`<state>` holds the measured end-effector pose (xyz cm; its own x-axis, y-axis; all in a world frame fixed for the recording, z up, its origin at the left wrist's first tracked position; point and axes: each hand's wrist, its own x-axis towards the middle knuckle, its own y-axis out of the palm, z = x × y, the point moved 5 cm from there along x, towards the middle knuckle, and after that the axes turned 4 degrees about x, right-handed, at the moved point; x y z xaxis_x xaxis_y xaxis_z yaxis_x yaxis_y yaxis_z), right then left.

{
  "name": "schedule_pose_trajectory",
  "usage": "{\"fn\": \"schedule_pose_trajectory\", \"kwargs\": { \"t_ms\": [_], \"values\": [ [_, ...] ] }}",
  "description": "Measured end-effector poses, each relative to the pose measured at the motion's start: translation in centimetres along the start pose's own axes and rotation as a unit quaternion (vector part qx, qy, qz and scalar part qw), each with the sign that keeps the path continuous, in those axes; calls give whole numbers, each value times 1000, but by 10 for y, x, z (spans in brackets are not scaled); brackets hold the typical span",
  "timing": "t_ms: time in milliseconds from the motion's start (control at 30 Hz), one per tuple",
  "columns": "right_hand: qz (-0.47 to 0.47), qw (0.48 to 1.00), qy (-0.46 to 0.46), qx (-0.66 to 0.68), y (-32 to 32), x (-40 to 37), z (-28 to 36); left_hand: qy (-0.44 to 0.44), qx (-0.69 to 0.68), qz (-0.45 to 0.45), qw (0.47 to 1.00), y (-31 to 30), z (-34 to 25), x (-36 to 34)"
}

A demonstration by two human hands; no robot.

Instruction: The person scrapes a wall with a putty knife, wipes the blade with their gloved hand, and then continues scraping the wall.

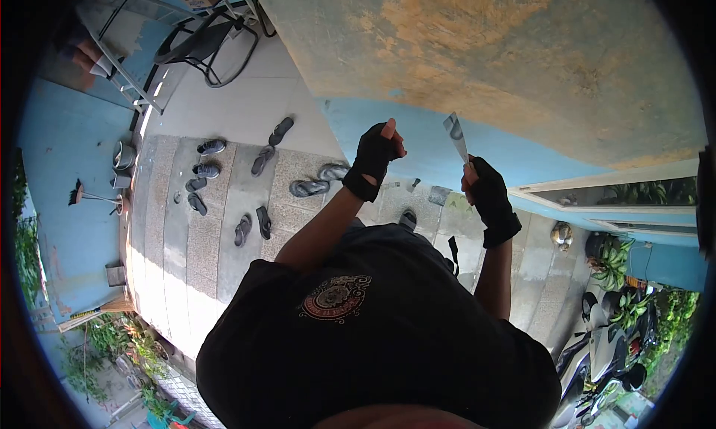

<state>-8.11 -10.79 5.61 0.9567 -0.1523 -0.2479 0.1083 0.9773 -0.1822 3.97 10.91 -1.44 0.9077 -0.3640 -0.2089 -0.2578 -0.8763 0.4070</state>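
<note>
My right hand [486, 198], in a black fingerless glove, grips a putty knife [456, 137] by its handle. The thin metal blade points up toward the wall and overlaps its blue lower band in this view. My left hand [375, 157], gloved the same way, is curled into a loose fist with the thumb raised, and nothing sticks out of it. It is held in front of the blue band, left of the blade. Above both hands the wall [477, 49] is patchy, with orange-brown and grey-green areas over the blue.
Several sandals and shoes [262, 161] lie on the tiled floor [203, 243] to the left. A black chair [205, 45] and a ladder [123, 64] stand at the upper left, with a person's leg [89, 56] beside them. Motorbikes [604, 347] and plants [611, 261] are at the right.
</note>
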Motion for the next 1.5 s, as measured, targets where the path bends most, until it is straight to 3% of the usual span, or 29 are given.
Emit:
{"fn": "schedule_pose_trajectory", "kwargs": {
  "t_ms": [133, 200, 233, 333, 400, 500, 533, 600, 633, 733, 800, 933, 1067, 1100, 1133, 1200, 1267, 1300, 1367, 1400, 1467, 1500],
  "values": [
    [-145, 985, 12, 88, 42, -7, -18, -21, 42, 65, 997, -13, -16, -4],
    [-304, 943, -121, -54, 57, -5, -27, -25, 48, 83, 995, -27, -20, -6],
    [-330, 926, -126, -130, 72, -1, -13, -23, 50, 94, 994, -34, -24, -7],
    [-416, 853, -268, -163, 123, 26, 25, -27, 42, 92, 995, -51, -37, -8],
    [-407, 857, -200, -243, 156, 53, 22, -1, 60, 71, 996, -68, -43, -4],
    [-343, 884, -193, -252, 196, 78, -37, 41, 44, 19, 998, -95, -44, 8],
    [-293, 903, -127, -288, 203, 75, -67, 42, 13, 3, 999, -99, -46, 9],
    [-250, 944, 9, -214, 211, 60, -106, 41, 36, 19, 998, -97, -60, 5],
    [-257, 942, 11, -214, 210, 54, -107, 43, 56, 23, 997, -96, -65, 3],
    [-327, 926, -96, -161, 194, 42, -71, 44, 37, 36, 998, -98, -64, 5],
    [-377, 877, -224, -195, 186, 28, 13, 48, 35, 39, 997, -96, -63, 5],
    [-409, 828, -299, -239, 175, 38, 75, 56, 45, 62, 996, -87, -66, 4],
    [-352, 857, -198, -320, 181, 71, -12, 71, 41, 85, 993, -81, -71, 6],
    [-322, 882, -143, -312, 182, 70, -43, 61, 42, 88, 993, -81, -71, 6],
    [-280, 906, -32, -315, 183, 63, -75, 53, 44, 93, 993, -80, -71, 7],
    [-318, 923, 84, -198, 177, 47, -143, 38, 41, 104, 993, -79, -69, 8],
    [-362, 908, 95, -190, 163, 22, -134, 16, 40, 119, 992, -80, -60, 13],
    [-374, 903, 95, -189, 153, 22, -124, 10, 45, 120, 992, -81, -51, 18],
    [-449, 882, -47, -137, 132, 21, -81, 1, 33, 141, 989, -74, -42, 17],
    [-481, 847, -113, -199, 125, 21, -44, -1, 33, 154, 987, -67, -43, 16],
    [-501, 833, -134, -194, 115, 23, 12, -5, 41, 176, 984, -51, -43, 13],
    [-516, 810, -214, -179, 115, 25, 34, -8, 42, 189, 981, -44, -42, 13]
  ]
}}
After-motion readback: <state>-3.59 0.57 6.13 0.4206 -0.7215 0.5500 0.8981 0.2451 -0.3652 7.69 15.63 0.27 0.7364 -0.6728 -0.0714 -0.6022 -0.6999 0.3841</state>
